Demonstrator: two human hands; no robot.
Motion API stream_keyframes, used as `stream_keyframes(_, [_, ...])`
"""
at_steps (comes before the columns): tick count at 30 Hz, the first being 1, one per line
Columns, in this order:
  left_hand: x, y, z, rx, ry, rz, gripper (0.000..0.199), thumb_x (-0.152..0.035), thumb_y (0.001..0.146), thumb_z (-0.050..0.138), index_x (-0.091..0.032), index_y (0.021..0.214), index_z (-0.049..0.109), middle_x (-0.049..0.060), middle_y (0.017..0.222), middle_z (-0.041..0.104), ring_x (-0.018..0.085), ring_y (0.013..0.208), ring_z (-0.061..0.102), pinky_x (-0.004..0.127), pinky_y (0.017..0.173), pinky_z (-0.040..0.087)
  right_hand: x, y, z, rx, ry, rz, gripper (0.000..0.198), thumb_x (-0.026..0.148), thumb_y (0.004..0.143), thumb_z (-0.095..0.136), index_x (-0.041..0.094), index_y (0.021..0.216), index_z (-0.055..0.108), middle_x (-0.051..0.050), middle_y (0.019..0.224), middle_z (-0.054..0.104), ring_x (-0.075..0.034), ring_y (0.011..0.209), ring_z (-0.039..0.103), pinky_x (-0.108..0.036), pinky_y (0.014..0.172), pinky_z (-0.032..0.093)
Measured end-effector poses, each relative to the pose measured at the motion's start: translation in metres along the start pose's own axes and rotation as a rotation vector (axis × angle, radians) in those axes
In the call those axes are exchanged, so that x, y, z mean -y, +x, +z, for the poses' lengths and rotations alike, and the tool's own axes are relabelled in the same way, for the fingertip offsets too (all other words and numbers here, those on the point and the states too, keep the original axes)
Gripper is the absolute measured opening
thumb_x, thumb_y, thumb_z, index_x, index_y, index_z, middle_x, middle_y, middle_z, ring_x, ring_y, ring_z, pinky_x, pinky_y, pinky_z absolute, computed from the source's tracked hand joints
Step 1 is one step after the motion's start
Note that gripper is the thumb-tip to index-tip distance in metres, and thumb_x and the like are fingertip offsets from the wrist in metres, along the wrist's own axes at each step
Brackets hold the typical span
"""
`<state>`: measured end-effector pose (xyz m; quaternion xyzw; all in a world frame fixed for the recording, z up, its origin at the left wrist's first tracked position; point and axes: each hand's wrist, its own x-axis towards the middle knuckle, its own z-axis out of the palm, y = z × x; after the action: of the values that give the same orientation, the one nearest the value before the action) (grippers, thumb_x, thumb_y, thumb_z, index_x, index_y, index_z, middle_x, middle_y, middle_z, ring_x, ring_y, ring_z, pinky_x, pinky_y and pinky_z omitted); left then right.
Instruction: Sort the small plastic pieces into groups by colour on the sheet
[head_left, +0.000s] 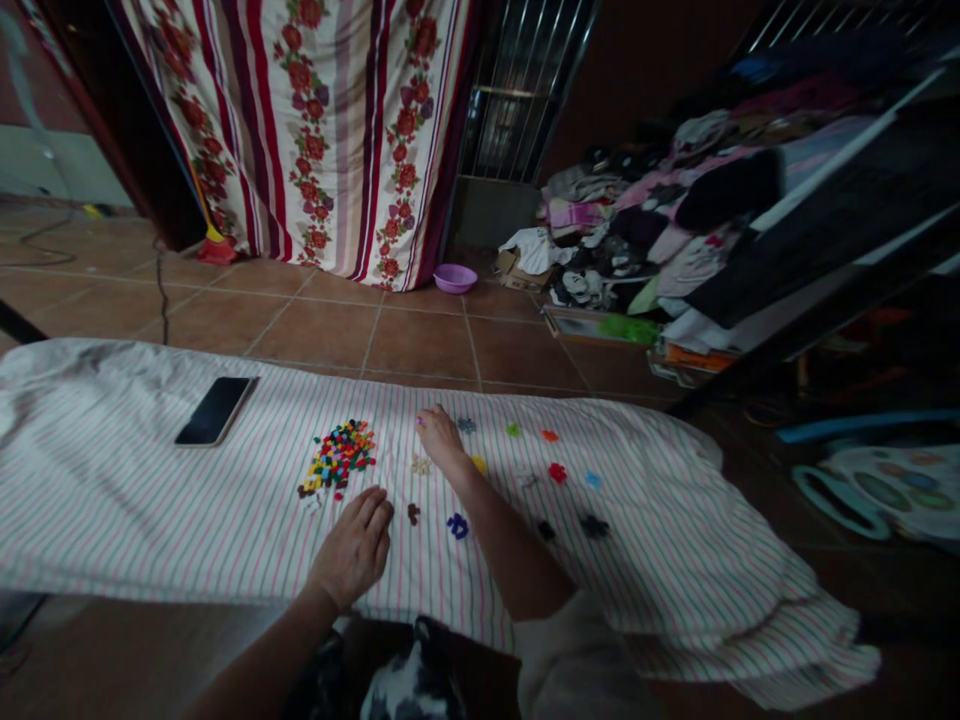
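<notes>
My right hand (441, 437) reaches over the far middle of the striped cloth, its fingers closed in a pinch. A tiny purple piece (420, 422) shows at the fingertips. My left hand (354, 540) lies on the cloth with fingers loosely extended, holding nothing visible. Just beyond it is a mixed pile of small coloured pieces (345, 455). Sorted little groups lie around my right arm: beige pieces (421, 465), brown pieces (413, 513), dark blue pieces (457, 525), grey pieces (466, 425) and yellow pieces (478, 464), the last partly hidden by my forearm.
Farther right are green (512, 430), orange (550, 435), red (557, 472), light blue (593, 480) and black pieces (595, 526). A phone (216, 411) lies at left on the cloth (150, 500). Beyond are a purple basin (455, 279) and heaped clothes (645, 220).
</notes>
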<state>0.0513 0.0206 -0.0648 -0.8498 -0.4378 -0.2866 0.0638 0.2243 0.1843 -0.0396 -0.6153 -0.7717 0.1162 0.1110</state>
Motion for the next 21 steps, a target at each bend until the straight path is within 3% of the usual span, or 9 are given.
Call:
stream_keyframes(14, [0.002,-0.004,0.005,-0.015,-0.012,0.0,0.031,-0.009,0.085,0.041,-0.013,0.111,0.057,0.012,0.116,0.061,0.023,0.12,0.05,0.041,0.099,0.051,-0.009,0.004,0.003,0.04,0.052,-0.038,0.028,0.024,0.092,0.049,0.025,0.115,0.065,-0.007,0.115,0.059,-0.017,0.098,0.057,-0.026,0.085,0.044])
stream_keyframes(21, [0.002,-0.003,0.004,-0.002,-0.01,-0.011,0.031,-0.01,0.084,0.043,-0.013,0.111,0.056,0.012,0.116,0.061,0.023,0.121,0.05,0.04,0.1,0.05,-0.002,0.008,0.001,0.057,0.003,-0.013,0.024,0.026,0.091,0.05,0.025,0.11,0.066,-0.007,0.116,0.058,-0.017,0.099,0.058,-0.027,0.086,0.044])
